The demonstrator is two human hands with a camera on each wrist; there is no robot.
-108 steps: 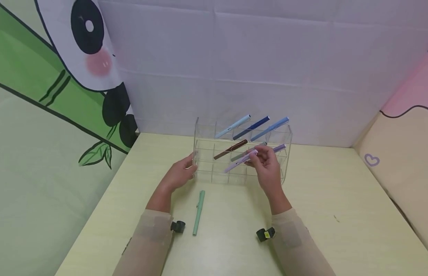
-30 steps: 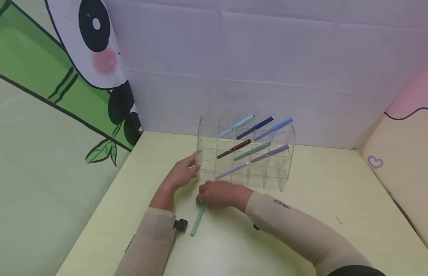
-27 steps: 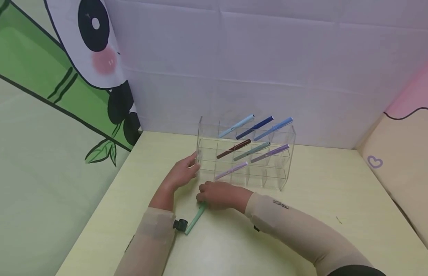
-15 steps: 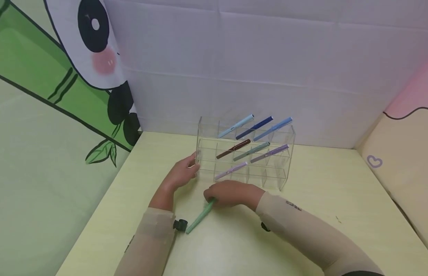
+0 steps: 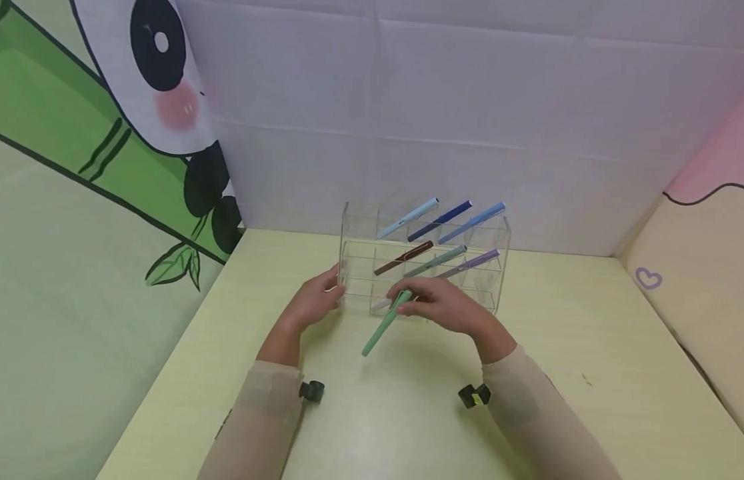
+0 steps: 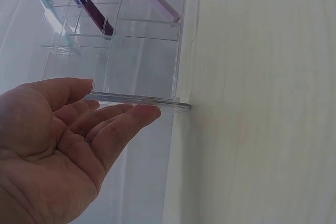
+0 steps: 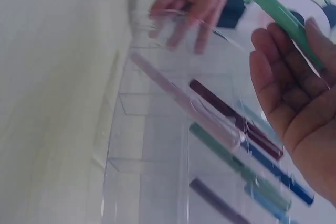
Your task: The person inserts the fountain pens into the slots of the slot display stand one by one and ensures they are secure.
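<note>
green pen held in front of clear rack

green pen [image 5: 384, 325] is pinched at its upper end by the right hand [image 5: 447, 308], fingers curled round it, off the table [image 5: 588, 347], just in front of the acrylic rack [image 5: 498, 267]. rack's left wall is touched by the left hand [image 5: 312, 303], fingers straight. seven pens are seated in the rack.

Left hand [image 5: 313, 303] lies flat with straight fingers [image 6: 118, 121]; right hand [image 5: 447, 308] pinches, fingers curled.

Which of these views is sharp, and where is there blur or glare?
Head view: even soft light, sharp; the clear rack shows faintly. Left wrist view: the left hand is sharp, the table washed out. Right wrist view: the green pen and right hand are blurred.
</note>
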